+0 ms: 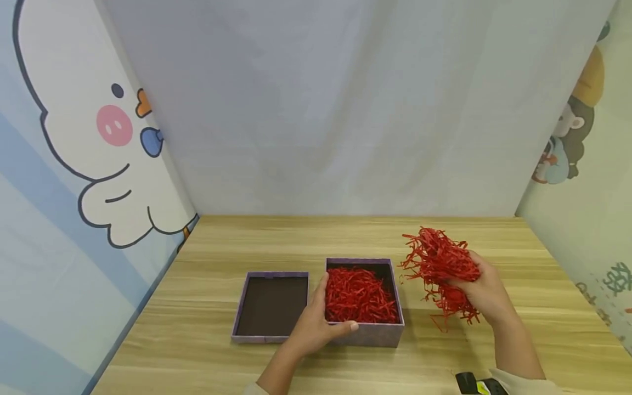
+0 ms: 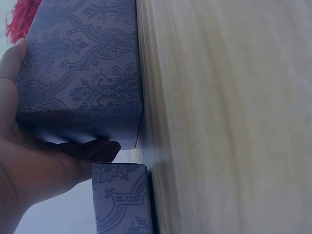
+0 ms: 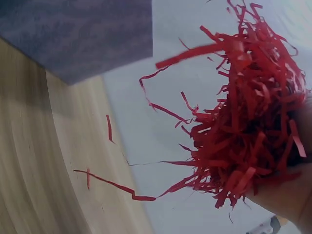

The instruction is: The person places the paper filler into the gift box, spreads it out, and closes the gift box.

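A purple patterned box (image 1: 377, 334) stands uncovered on the table, with red shredded paper (image 1: 360, 296) inside it. My left hand (image 1: 311, 326) holds the box at its near left corner, thumb along the front rim and fingers against the left side. In the left wrist view, the damask-like pattern of the box wall (image 2: 83, 63) shows up close. To the right of the box, my right hand (image 1: 489, 291) grips a large bunch of red shredded paper (image 1: 439, 260) above the table. Loose strands trail from the bunch, and it hides most of the fingers in the right wrist view.
Left of the box lies its shallow lid (image 1: 271, 307), dark inside face up. The wooden table (image 1: 197, 318) ends at a grey curtain (image 1: 321, 109) behind. Cartoon-printed panels flank both sides. A dark strap with a yellow patch (image 1: 479, 385) is at my right wrist.
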`<state>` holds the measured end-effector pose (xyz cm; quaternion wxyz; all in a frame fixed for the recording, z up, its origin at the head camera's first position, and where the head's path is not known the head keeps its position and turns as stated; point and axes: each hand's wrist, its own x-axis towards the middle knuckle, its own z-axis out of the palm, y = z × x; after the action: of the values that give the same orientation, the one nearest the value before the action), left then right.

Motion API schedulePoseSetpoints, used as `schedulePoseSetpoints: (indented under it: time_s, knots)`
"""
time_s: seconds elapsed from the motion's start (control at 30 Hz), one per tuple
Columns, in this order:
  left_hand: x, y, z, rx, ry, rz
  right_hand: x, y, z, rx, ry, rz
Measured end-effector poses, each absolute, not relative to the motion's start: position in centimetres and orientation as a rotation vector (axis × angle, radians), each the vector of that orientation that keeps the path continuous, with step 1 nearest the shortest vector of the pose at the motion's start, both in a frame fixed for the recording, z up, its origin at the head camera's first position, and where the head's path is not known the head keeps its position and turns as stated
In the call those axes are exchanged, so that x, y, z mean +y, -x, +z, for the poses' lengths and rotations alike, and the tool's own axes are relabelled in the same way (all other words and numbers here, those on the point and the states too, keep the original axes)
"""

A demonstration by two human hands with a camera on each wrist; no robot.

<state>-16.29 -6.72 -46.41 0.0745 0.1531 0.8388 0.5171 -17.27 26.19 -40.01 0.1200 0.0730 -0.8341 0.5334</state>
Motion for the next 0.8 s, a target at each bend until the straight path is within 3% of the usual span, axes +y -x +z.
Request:
schedulePoseSetpoints:
  time_s: [0.8]
  knots:
    - [-6.9, 16.4, -46.4, 2.498, -0.471, 1.565, 18.0, 20.0, -37.4, -2.159, -0.491, 1.942]
